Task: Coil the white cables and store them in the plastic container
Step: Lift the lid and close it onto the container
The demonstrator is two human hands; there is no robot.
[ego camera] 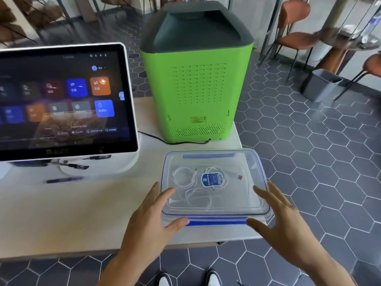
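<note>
A clear plastic container (257,159) with a blue-edged lid on it sits at the near right corner of the white table. Through the lid I see coiled white cables (185,178) and a blue and white label (213,179) in the middle of the lid. My left hand (152,215) rests at the container's near left corner, fingers spread on the lid edge, thumb by the blue front clip (216,222). My right hand (280,219) is at the near right corner, fingers spread over the lid rim. Neither hand grips anything.
A green and grey machine (195,83) stands just behind the container, its black cord (165,140) running left. A white-framed touchscreen (61,100) stands on the left with pens (66,179) under it. The table edge (237,129) runs close on the right; chairs and a grey bin (319,84) stand beyond.
</note>
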